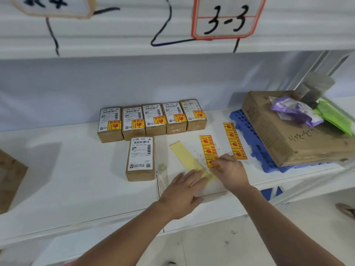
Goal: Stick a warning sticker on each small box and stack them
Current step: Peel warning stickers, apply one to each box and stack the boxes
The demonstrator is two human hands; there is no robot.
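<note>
White shelf [80, 179] boards run across the view at waist height, with a second shelf above carrying a red-framed label reading "3-3" [226, 18].

Against the back wall stands a row of five small boxes [154, 120], side by side and touching, each with a white shipping label and a yellow-and-red warning sticker on its top face. In front of that row, apart from it, lies one more small box [141, 158] with a shipping label only. It sits to the left of both hands, near them but not touched.

Just right of this box lies a pale yellow backing strip [184, 156], bare of stickers. The left hand [182, 191] lies flat on its near end, fingers straight and spread, pressing it down. Beside it lies a sticker strip [208, 148] with three warning stickers. The right hand [229, 169] rests at its near end, fingers bent down onto the lowest sticker; whether they pinch it or only touch it cannot be told. A second sticker strip [234, 141], with four stickers, lies further right, untouched.

At the right a blue plastic pallet [247, 129] bears a large cardboard carton [278, 135], with a purple packet [295, 110] and a green packet [334, 118] on top. Part of a brown carton [9, 179] shows at the left edge.
</note>
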